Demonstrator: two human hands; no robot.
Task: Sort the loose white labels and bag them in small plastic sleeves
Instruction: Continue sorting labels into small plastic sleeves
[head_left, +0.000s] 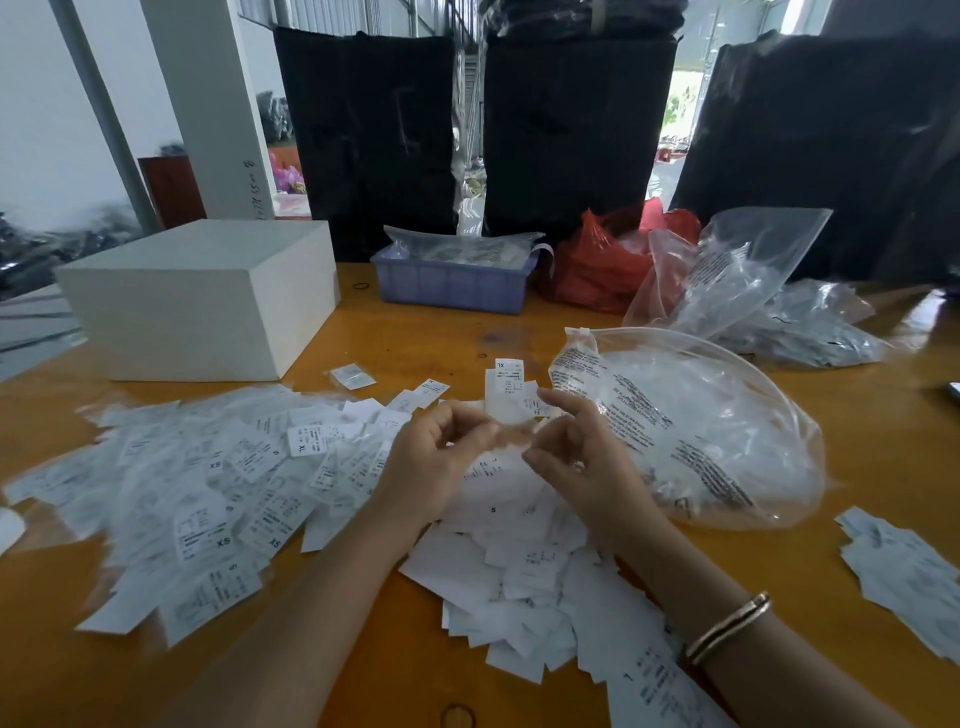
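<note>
Over the label-strewn orange table (415, 338), both hands (431, 462) (587, 457) pinch one small clear sleeve (511, 434).

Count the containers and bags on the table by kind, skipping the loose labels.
White box: 1
Blue crate: 1
Red plastic bag: 1
Large clear plastic bags: 2
Small filled sleeve: 1
Total: 6
</note>
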